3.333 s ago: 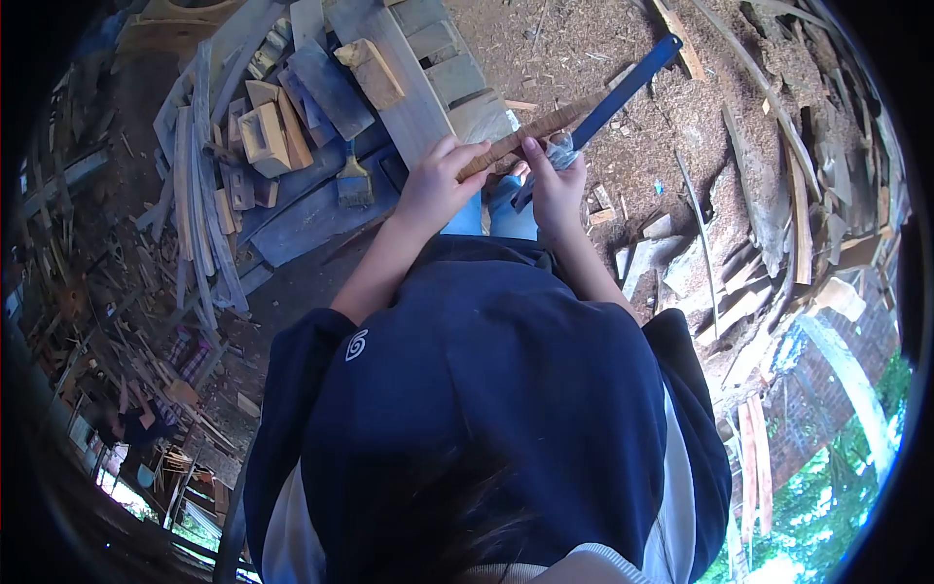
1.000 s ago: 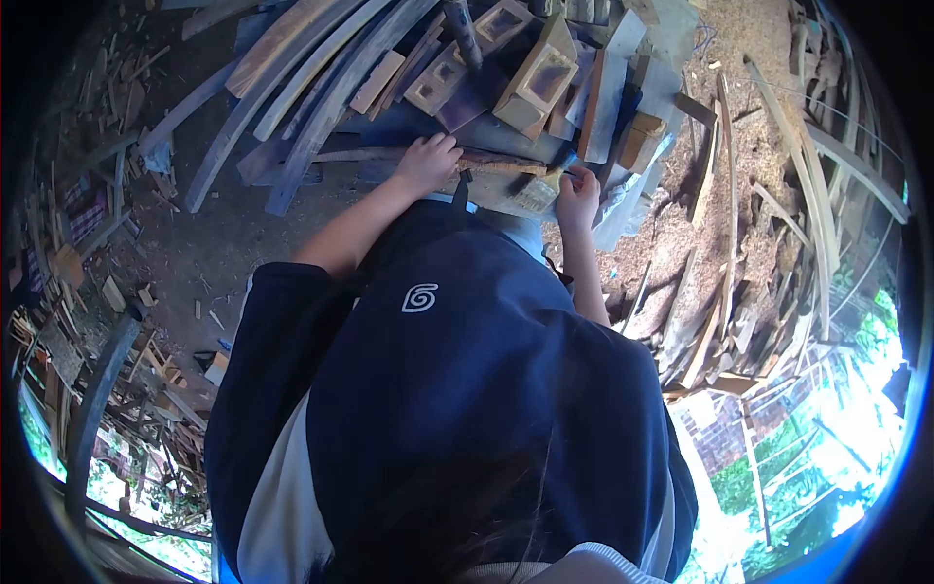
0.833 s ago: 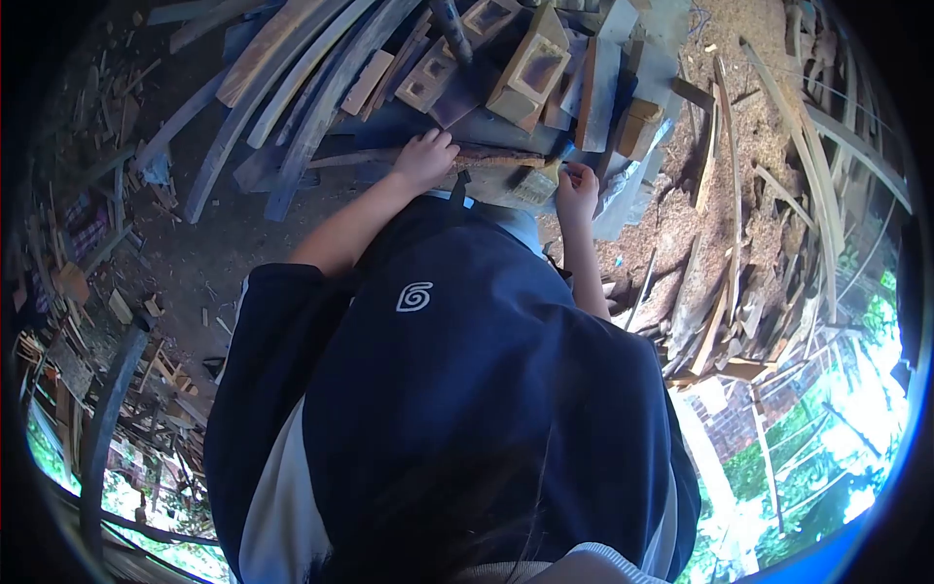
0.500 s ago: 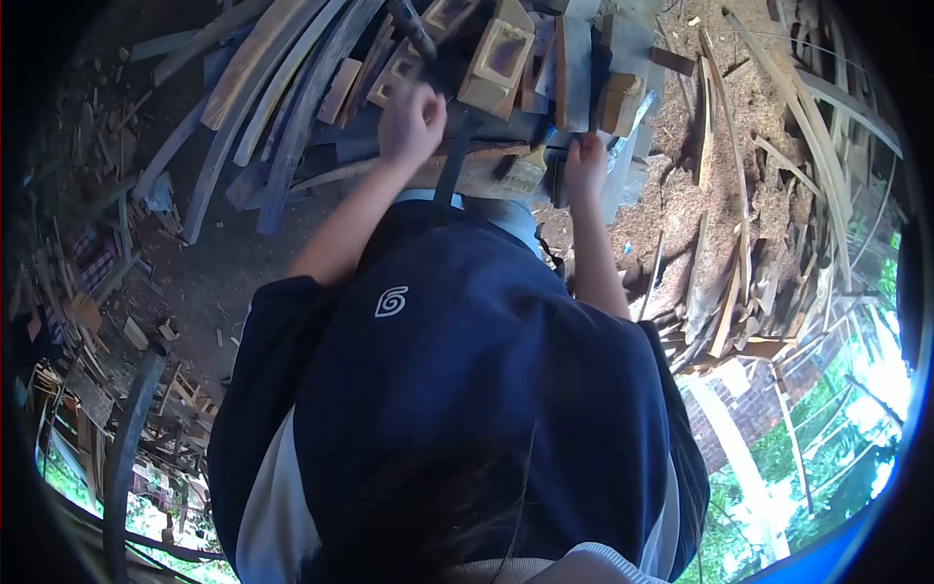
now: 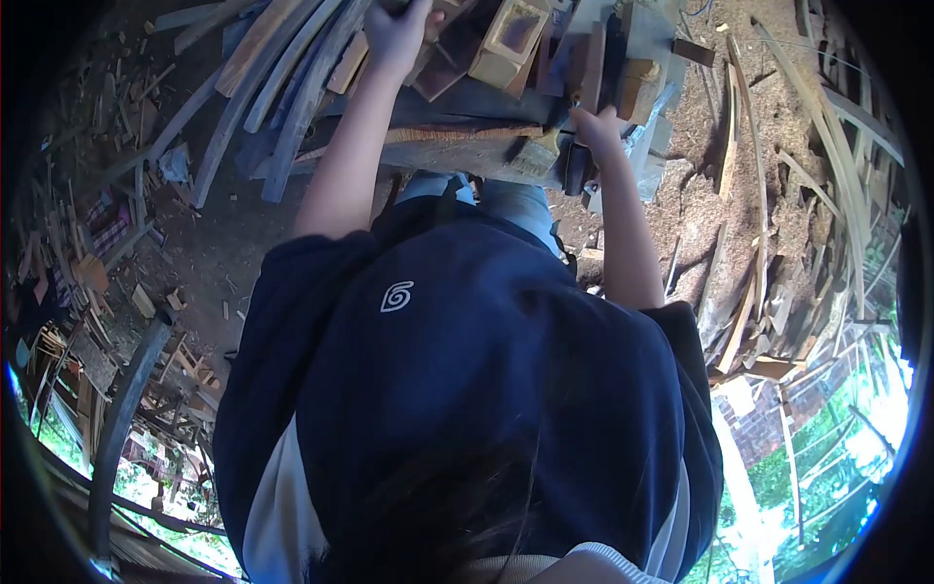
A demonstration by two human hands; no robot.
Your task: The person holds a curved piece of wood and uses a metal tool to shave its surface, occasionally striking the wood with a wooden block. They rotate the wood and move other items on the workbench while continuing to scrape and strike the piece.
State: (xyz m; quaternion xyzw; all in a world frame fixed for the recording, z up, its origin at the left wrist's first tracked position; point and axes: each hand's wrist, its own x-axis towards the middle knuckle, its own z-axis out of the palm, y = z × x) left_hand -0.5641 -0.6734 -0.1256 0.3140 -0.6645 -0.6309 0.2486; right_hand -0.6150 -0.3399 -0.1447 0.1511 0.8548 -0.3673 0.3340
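Wearer's dark shirt (image 5: pixel 467 370) fills the lower middle. Ground right of the bench littered with wood shavings (image 5: pixel 696 131). Bench (image 5: pixel 449 157) ahead, crowded with timber. Long curved planks (image 5: pixel 316 102) at its left end. Hollow block (image 5: pixel 498 60) further in, its recess facing up. Thin strip (image 5: pixel 457 133) lies along the near edge, apart from both hands.

Left hand (image 5: pixel 399 37) stretched to the top edge of view, well apart from the right; fingers partly curled by a dark thing (image 5: pixel 393 6), cut off by the frame; cannot tell whether gripped. Right hand (image 5: pixel 599 134) over the bench's right part, below a square block (image 5: pixel 638 86); fingers bent inward, hold on anything unclear. Brush (image 5: pixel 537 153) just left of it, bristles at the near edge.
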